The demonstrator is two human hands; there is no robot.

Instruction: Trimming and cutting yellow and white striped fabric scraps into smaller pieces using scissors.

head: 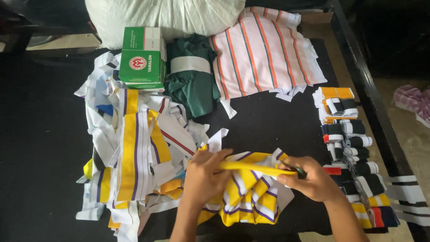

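Left hand (204,175) and right hand (309,179) are both pinching a yellow fabric strip (251,167) taut over the striped collar bundle (251,197) on the tabletop (45,148). Risk: uneven tension is letting it slip or twist.

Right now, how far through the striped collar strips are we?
Done: a row of folded strips stacked at the right. In hand: left hand and right hand stretch a yellow strip over a yellow striped bundle. Left: the loose heap.
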